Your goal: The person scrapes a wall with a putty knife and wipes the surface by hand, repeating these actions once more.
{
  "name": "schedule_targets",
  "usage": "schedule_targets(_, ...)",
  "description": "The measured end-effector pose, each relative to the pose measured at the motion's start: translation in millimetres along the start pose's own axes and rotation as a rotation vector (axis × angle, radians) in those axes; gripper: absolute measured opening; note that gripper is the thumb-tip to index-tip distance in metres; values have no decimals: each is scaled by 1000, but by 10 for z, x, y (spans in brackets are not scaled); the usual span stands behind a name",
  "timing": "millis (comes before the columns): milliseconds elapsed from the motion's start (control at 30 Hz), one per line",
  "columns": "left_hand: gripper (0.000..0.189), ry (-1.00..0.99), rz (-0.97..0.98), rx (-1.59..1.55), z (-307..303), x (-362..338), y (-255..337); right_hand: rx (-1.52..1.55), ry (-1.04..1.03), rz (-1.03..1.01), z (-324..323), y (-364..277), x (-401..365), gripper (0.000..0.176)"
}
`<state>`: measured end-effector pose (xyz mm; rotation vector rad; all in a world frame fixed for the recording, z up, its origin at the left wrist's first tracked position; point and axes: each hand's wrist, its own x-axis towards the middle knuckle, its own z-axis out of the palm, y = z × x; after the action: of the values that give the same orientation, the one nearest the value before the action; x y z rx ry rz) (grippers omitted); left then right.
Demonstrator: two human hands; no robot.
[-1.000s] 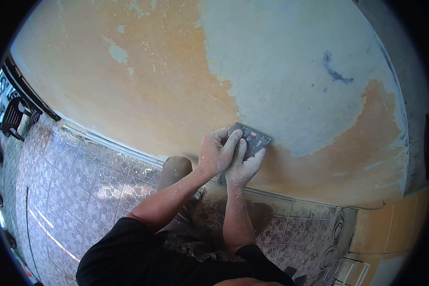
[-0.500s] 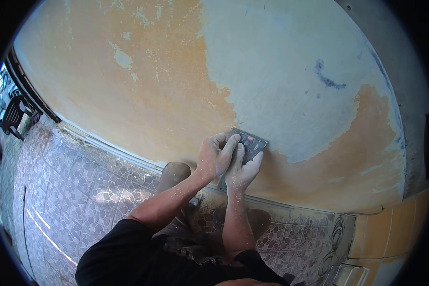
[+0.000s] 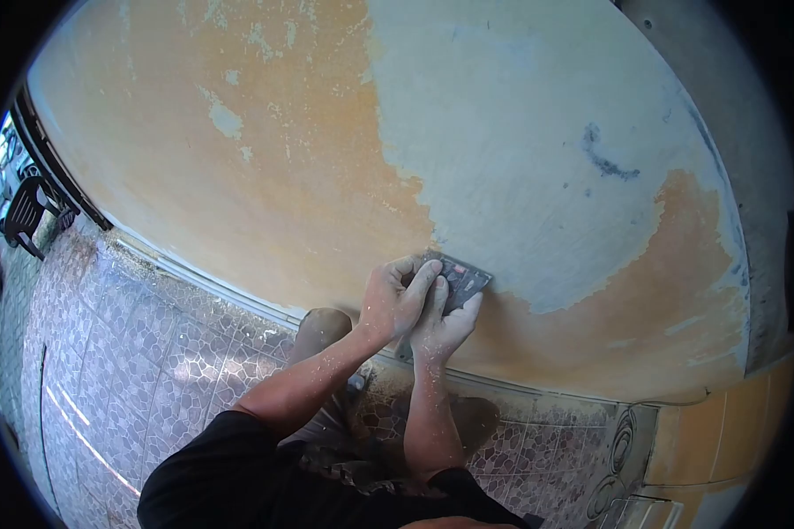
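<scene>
A flat dark grey plate with worn patches lies against the wall, at the border between its orange paint and a pale bare area. My left hand grips the plate's left side, thumb on its near face. Beside it my right hand holds the lower edge, its thumb also on the face. The two hands touch or nearly touch. Pale dust coats both hands and forearms. The plate's far side, against the wall, is hidden.
Stone-patterned floor tiles run below the wall. A dark plastic chair stands at the far left. A coiled cable lies at the lower right, near an orange tiled surface. My knees are close to the wall.
Both hands and the plate have shifted slightly down and to the left along the wall. The grip looks the same.
</scene>
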<state>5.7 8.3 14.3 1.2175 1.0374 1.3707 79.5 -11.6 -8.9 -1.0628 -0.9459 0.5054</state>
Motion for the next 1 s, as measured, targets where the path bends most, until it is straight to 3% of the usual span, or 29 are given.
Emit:
schedule_targets(33,27,34,28,-109,20,-24,49,-3,-17,6,-18,-71,11,26)
schedule_targets(267,27,20,11,-14,-15,-43,159,-19,12,-25,40,-110,-4,24)
schedule_targets(367,27,6,3,-43,-22,-64,184,2,-13,72,31,-242,69,25)
schedule_targets(467,27,-12,-4,-3,-50,-35,-26,-61,22,-86,-13,36,-19,26)
schedule_targets(567,28,1,-4,-9,10,-31,-31,-50,60,-76,0,8,-23,26)
schedule_targets(667,28,-1,64,-36,-8,68,319,-27,-53,53,26,-327,165,25)
schedule_targets(767,30,23,34,12,16,-14,-101,-92,-10,-47,-42,-88,-19,27)
schedule_targets(1000,28,-14,29,-76,45,13,156,-43,-2,3,-44,-216,89,24)
